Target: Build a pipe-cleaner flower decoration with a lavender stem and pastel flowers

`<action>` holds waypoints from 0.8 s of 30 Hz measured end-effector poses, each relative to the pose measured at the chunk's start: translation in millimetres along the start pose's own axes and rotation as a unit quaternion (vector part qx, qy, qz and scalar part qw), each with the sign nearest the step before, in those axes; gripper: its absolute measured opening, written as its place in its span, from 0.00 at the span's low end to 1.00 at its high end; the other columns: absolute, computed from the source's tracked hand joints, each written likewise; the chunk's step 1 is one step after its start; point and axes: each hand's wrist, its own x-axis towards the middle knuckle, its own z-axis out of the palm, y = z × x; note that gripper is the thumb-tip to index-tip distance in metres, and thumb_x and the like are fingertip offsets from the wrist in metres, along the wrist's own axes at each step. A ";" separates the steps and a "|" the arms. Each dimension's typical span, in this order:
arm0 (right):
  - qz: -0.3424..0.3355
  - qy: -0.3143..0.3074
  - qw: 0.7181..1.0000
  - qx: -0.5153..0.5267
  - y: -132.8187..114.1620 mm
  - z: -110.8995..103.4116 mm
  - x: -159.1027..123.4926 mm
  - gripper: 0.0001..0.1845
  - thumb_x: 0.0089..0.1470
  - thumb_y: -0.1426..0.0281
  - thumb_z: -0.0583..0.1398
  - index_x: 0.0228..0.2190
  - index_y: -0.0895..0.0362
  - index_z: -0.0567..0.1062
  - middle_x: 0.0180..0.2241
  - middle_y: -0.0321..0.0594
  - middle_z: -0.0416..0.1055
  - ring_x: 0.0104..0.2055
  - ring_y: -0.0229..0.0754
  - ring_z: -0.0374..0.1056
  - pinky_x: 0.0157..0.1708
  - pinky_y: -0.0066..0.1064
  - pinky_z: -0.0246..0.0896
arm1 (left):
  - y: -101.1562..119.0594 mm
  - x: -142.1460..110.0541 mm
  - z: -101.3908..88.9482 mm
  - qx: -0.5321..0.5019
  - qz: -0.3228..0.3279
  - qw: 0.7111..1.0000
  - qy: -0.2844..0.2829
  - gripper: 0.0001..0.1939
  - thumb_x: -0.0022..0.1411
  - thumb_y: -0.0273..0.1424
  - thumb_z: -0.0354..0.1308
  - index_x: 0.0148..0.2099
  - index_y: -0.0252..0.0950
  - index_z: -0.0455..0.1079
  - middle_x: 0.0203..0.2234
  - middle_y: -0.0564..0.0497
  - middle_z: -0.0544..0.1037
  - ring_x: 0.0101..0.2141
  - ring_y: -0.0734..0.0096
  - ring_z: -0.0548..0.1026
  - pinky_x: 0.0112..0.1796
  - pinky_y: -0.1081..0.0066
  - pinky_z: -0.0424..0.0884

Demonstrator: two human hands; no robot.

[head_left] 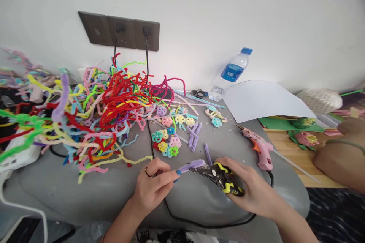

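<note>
Between its fingertips my left hand (156, 184) pinches a folded purple pipe cleaner (188, 166). My right hand (251, 186) grips the yellow-and-black handles of wire strippers (218, 176), whose jaws lie at the far end of that pipe cleaner. Whether the jaws are closed on it I cannot tell. Just behind the tool is a short purple pipe cleaner piece (207, 153). Farther back lie several cut purple pieces (194, 136). Small looped pipe cleaner flowers (167, 142) in many colours are grouped to their left.
A big tangle of coloured pipe cleaners (114, 102) covers the left. At right lie a pink glue gun (264, 152), its glue stick sticking out, and white paper (265, 100). A water bottle (234, 70) leans on the wall. A black cable (199, 226) runs along the front. Another person's arm (342, 159) is at far right.
</note>
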 end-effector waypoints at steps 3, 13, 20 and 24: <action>-0.004 0.005 1.000 -0.004 -0.2 -0.7 1.1 0.28 0.46 0.79 0.55 0.50 0.52 0.68 0.37 0.39 0.76 0.34 0.43 0.75 0.30 0.29 0.69 | 0.5 0.4 0.4 -0.002 -0.006 1.000 0.004 0.08 0.74 0.27 0.52 0.47 0.38 0.73 0.29 0.52 0.74 0.27 0.76 0.73 0.31 0.76 0.71; -0.022 0.017 0.999 -0.031 -0.1 -1.2 -0.7 0.31 0.47 0.79 0.55 0.54 0.51 0.66 0.34 0.38 0.74 0.35 0.46 0.76 0.29 0.29 0.68 | 4.3 5.9 2.3 -0.032 -0.050 0.998 0.016 0.06 0.70 0.23 0.55 0.41 0.37 0.72 0.28 0.53 0.77 0.29 0.76 0.75 0.34 0.78 0.73; -0.010 0.000 1.000 -0.029 -1.4 -1.1 0.6 0.29 0.47 0.79 0.55 0.52 0.51 0.66 0.34 0.38 0.74 0.33 0.45 0.75 0.29 0.29 0.67 | 1.4 4.2 4.6 -0.012 -0.035 0.999 0.017 0.02 0.70 0.27 0.60 0.40 0.37 0.72 0.27 0.53 0.75 0.27 0.76 0.73 0.31 0.77 0.72; -0.004 -0.009 1.000 -0.025 -1.1 -0.1 1.6 0.28 0.47 0.78 0.56 0.51 0.51 0.67 0.36 0.39 0.75 0.34 0.45 0.75 0.30 0.30 0.68 | 1.4 2.8 4.5 0.011 -0.036 0.999 0.019 0.04 0.70 0.25 0.58 0.40 0.38 0.73 0.27 0.54 0.75 0.27 0.76 0.73 0.31 0.77 0.71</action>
